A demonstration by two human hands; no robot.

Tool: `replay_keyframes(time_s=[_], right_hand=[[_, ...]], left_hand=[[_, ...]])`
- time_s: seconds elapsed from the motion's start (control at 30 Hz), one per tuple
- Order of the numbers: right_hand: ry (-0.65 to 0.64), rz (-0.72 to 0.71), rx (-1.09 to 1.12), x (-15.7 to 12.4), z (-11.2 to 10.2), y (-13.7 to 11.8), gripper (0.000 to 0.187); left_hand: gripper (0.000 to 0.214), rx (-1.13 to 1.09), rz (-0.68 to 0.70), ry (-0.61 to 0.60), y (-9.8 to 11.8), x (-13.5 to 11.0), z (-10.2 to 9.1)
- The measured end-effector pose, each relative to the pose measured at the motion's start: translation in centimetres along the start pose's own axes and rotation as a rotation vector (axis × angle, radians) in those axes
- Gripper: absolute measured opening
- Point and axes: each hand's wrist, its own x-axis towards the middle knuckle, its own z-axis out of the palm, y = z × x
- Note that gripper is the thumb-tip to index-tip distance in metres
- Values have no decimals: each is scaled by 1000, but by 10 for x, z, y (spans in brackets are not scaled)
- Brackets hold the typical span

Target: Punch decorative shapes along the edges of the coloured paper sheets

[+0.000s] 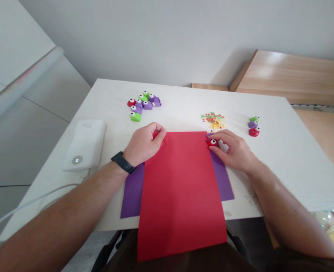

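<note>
A red sheet of paper (180, 189) lies over purple paper (133, 192) and hangs past the table's front edge. My left hand (145, 141) is closed at the red sheet's upper left corner, its thumb and forefinger pinching the paper. At the upper right corner, my right hand (235, 151) grips a small red clip with a googly eye (212, 142) between thumb and fingers. The clip sits against the edges of the red and purple sheets; whether it bites on them I cannot tell.
Several googly-eyed clips (147, 105) in purple, green and red cluster at the back left. Three more clips (253, 124) stand in a column at the right. Colourful confetti (214, 121) is heaped behind the paper. A white power bank (85, 145) with a cable lies left on the white table (280, 158).
</note>
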Motion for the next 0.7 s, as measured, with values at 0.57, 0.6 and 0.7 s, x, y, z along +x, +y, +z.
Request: replay_keyframes(time_s=[0.57, 0.6, 0.7], right_hand=[[18, -8, -34, 1, 0, -7, 24], [20, -8, -37, 1, 0, -7, 23], [17, 0, -34, 1, -1, -6, 23]], left_hand=[[27, -14, -37, 10, 5, 1, -2], [27, -8, -37, 12, 5, 1, -1], [28, -1, -35, 18, 5, 1, -1]])
